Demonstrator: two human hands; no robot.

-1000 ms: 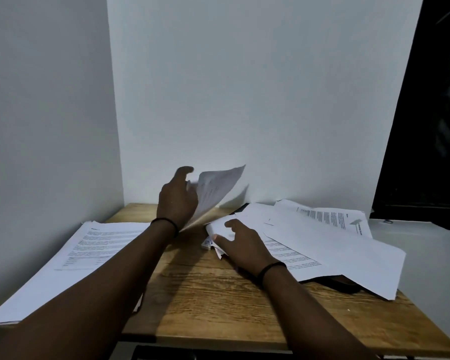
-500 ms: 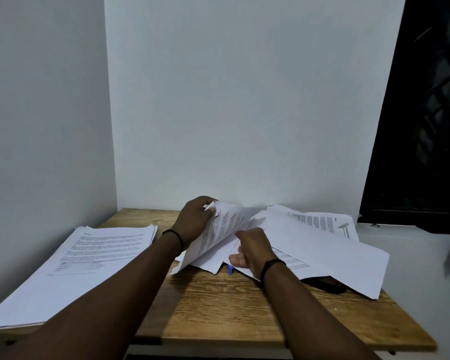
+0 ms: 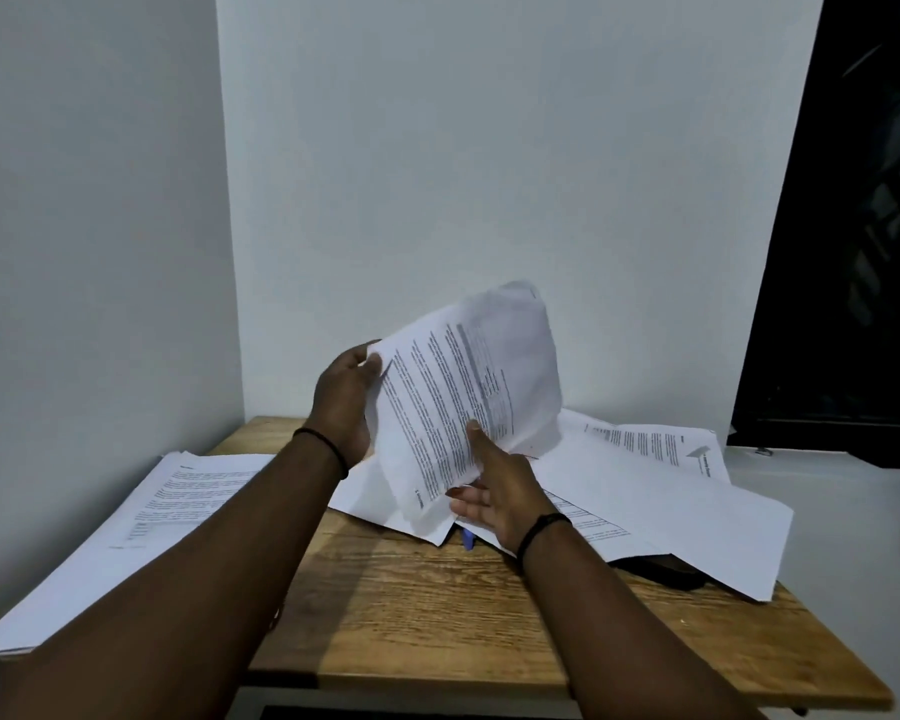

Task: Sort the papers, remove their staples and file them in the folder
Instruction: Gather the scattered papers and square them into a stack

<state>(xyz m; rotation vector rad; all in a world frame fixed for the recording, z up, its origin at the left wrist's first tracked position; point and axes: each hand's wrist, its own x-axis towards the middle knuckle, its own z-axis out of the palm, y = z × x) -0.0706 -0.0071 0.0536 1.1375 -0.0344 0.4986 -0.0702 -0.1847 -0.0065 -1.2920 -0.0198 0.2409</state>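
A printed sheet of paper is lifted above the wooden table, curled at its top. My left hand grips its upper left edge. My right hand holds its lower right edge, thumb on the front. Under it a loose heap of papers spreads over the table's right half. A neat stack of printed papers lies on the left side. A small blue object pokes out from under the heap. No folder can be made out.
White walls close in the table at the left and back. A dark object lies under the heap's right corner. A dark window frame and a white ledge are on the right. Bare wood shows at the table's front.
Both hands have raised the printed sheet off the heap, from table level to well above it. The view has shifted slightly left.
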